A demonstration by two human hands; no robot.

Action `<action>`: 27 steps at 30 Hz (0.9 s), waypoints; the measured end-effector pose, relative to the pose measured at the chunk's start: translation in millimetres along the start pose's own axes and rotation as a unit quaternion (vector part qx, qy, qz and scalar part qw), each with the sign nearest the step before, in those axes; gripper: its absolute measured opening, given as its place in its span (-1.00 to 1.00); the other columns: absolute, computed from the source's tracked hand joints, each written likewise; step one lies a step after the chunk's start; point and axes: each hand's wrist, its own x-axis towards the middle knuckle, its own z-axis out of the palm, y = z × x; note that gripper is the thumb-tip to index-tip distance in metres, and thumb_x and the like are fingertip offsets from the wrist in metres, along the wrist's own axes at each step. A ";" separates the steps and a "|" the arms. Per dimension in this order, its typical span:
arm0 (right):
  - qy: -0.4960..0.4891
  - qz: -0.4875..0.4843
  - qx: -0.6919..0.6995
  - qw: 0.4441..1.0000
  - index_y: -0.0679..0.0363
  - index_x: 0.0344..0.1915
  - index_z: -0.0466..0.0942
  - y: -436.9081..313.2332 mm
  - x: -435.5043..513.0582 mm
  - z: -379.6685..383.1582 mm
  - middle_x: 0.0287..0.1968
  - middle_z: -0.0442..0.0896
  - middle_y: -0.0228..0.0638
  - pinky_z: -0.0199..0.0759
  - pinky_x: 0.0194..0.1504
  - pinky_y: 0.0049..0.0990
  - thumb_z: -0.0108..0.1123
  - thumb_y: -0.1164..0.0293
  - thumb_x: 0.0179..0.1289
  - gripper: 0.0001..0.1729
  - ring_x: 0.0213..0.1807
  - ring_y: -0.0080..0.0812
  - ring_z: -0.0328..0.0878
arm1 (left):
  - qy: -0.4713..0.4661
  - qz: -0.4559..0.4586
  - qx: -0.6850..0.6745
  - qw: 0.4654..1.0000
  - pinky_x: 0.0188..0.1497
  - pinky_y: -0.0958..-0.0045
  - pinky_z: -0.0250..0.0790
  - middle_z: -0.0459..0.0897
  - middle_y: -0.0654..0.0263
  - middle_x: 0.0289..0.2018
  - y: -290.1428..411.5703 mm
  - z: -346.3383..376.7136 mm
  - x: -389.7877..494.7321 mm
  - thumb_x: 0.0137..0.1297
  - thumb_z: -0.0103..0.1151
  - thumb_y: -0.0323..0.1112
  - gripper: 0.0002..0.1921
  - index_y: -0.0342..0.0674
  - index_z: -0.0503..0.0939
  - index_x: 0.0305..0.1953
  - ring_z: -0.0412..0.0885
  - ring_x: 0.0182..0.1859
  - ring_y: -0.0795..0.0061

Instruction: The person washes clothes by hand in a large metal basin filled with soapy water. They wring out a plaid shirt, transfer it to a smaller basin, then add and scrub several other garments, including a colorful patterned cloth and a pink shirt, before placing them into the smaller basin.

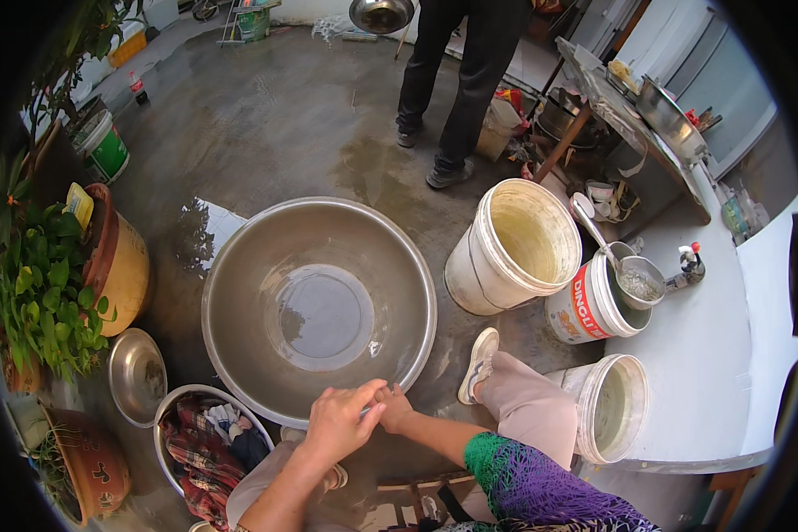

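A large round metal basin (319,286) stands on the wet floor before me, with a little water in its bottom. Over its near rim my left hand (342,422) and my right hand (392,407) meet, fingers close together. Something small and pale blue-green shows between the fingers; what it is and which hand holds it I cannot tell. At the lower left, near the large basin, sits a smaller metal basin (163,459) with a red plaid garment (196,452) and dark and white cloths in it.
White plastic buckets (469,272) stand at the right, one with a metal ladle (595,226) across it. Potted plants (123,272) and a metal bowl (137,377) line the left. Another person (462,80) stands beyond the basin. A cluttered table (665,146) is at the upper right.
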 end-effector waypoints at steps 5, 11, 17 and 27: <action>-0.056 0.017 0.288 0.956 0.18 0.13 0.43 18.0 -26.5 -105.4 0.11 0.45 -0.08 0.30 0.19 -0.20 0.17 0.38 0.12 -0.48 0.21 -0.04 0.35 | -0.042 0.020 0.045 0.998 -0.24 0.26 0.43 0.68 0.33 -0.45 4.7 6.4 5.3 0.15 0.24 -0.28 -0.68 -0.01 0.56 -0.03 0.62 -0.43 0.27; 0.363 -0.005 0.353 0.862 0.25 0.02 0.48 95.9 -155.0 -211.9 0.03 0.53 -0.04 0.34 0.12 -0.26 0.21 0.44 0.09 -0.57 0.08 -0.04 0.45 | -0.084 -0.022 0.060 0.994 -0.21 0.18 0.42 0.68 0.23 -0.42 -2.9 10.9 0.8 0.16 0.22 -0.23 -0.68 -0.07 0.55 -0.03 0.64 -0.33 0.17; 0.449 0.311 0.272 0.792 0.27 -0.18 0.59 179.1 -335.6 -134.6 -0.20 0.64 -0.09 0.49 -0.24 -0.39 0.22 0.51 0.03 -0.72 -0.22 -0.22 0.62 | -0.074 -0.052 0.034 0.995 -0.24 0.23 0.47 0.68 0.19 -0.42 -5.0 44.4 -18.9 0.14 0.24 -0.26 -0.67 -0.03 0.58 -0.03 0.65 -0.33 0.17; 0.246 0.527 0.763 0.281 0.24 0.08 0.38 102.7 -491.3 51.9 -0.03 0.54 -0.05 0.46 -0.07 0.02 0.21 0.16 0.22 -0.47 0.03 -0.13 0.49 | -0.006 -0.166 -0.297 0.940 -0.22 0.48 0.51 0.69 0.20 -0.35 -4.3 108.6 -89.2 0.32 0.09 -0.46 -0.65 -0.28 0.46 0.12 0.64 -0.32 0.52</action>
